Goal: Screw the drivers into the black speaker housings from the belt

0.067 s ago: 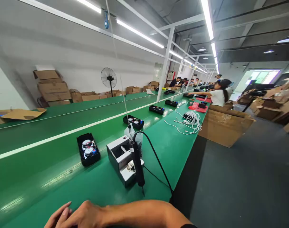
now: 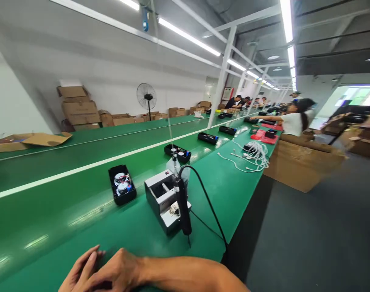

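My right hand [image 2: 119, 269] is at the bottom edge, its forearm reaching in from the right. Its visible fingers stretch to the lower left across my left hand [image 2: 78, 271], whose fingers are extended and slightly apart. Nothing shows in either hand; their lower parts are cut off by the frame. Beyond them, an electric screwdriver [image 2: 182, 207] hangs bit-down from a cord, in front of a grey-and-black screw feeder [image 2: 159, 198] with small screws on its front tray. To the feeder's left lies an open black speaker housing [image 2: 122, 184] with two round drivers and coloured wires.
More black housings [image 2: 177, 153] lie along the green bench [image 2: 217, 192]. White cables [image 2: 254, 156] are heaped near its right edge, before a red sheet [image 2: 264, 136]. A person in a white top [image 2: 294, 121] sits beside a large carton [image 2: 300, 162]. A fan [image 2: 147, 97] stands behind.
The whole view has swung slightly left, so bench, feeder and housings sit further right in the picture. Both hands stay together at the bottom edge.
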Action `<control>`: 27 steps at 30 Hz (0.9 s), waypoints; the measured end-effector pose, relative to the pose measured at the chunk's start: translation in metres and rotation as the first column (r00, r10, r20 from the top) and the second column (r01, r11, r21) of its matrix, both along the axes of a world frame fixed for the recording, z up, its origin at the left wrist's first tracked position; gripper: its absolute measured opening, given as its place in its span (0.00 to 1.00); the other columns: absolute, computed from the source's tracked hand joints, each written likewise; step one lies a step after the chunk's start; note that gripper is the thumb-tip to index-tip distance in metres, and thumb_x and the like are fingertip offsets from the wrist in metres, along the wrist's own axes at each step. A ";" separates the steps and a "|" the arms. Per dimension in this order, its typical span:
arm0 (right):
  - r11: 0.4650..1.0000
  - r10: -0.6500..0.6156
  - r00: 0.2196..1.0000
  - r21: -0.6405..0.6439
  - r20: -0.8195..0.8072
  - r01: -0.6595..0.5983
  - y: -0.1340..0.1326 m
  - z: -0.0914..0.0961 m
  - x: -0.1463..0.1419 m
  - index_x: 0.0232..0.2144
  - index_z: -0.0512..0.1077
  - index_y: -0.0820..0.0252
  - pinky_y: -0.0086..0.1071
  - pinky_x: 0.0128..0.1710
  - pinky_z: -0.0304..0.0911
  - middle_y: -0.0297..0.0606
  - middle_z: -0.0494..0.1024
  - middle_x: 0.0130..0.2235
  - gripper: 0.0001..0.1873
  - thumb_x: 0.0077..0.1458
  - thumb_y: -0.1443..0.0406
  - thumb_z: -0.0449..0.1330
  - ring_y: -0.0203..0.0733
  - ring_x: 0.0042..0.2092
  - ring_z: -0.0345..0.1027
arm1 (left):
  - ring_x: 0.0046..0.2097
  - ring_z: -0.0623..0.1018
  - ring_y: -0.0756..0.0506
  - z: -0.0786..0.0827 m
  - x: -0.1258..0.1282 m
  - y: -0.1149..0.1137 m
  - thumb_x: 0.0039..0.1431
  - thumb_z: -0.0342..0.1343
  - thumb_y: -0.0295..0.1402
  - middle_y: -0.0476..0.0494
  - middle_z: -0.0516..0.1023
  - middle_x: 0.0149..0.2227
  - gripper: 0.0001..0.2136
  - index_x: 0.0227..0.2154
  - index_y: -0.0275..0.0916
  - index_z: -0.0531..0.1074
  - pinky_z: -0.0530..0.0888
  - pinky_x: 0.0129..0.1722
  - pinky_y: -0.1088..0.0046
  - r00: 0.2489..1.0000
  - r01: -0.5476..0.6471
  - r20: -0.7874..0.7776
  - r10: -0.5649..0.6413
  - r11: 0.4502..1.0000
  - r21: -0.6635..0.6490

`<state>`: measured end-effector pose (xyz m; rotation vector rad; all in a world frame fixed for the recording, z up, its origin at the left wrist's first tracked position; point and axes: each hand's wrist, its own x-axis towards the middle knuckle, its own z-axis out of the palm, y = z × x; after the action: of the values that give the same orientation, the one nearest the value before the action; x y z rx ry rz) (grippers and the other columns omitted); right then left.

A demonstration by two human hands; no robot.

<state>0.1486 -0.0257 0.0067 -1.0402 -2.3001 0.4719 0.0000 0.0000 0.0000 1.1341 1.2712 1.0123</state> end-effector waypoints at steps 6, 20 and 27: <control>0.970 0.126 0.980 0.188 0.151 -0.154 -0.023 -0.008 0.005 0.55 0.72 0.53 0.30 0.38 0.71 0.32 0.84 0.41 0.19 0.63 0.62 0.55 0.39 0.40 0.77 | 0.48 0.82 0.31 0.019 0.022 -0.021 0.44 0.69 0.55 0.37 0.84 0.40 0.27 0.39 0.36 0.79 0.77 0.52 0.50 0.889 0.137 0.449 -0.086 0.987 -0.082; 0.998 -0.017 1.000 0.064 -0.009 0.017 -0.028 -0.003 0.013 0.61 0.67 0.50 0.31 0.48 0.71 0.33 0.78 0.56 0.24 0.63 0.65 0.54 0.39 0.49 0.76 | 0.45 0.82 0.42 0.027 0.021 -0.029 0.63 0.53 0.37 0.44 0.84 0.38 0.13 0.39 0.37 0.81 0.76 0.50 0.68 0.803 0.264 0.591 -0.069 0.931 -0.250; 1.000 -0.010 0.994 0.027 -0.105 0.013 -0.031 0.000 0.016 0.59 0.69 0.52 0.31 0.48 0.71 0.35 0.80 0.54 0.25 0.60 0.68 0.57 0.41 0.48 0.77 | 0.40 0.82 0.43 0.024 0.025 -0.029 0.56 0.62 0.35 0.43 0.83 0.35 0.08 0.36 0.37 0.81 0.78 0.45 0.69 0.762 0.278 0.644 -0.071 0.934 -0.226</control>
<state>0.1643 -0.0567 0.0068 -0.9913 -2.2007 0.4768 0.0247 -0.0291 0.0237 0.5712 0.7216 0.8990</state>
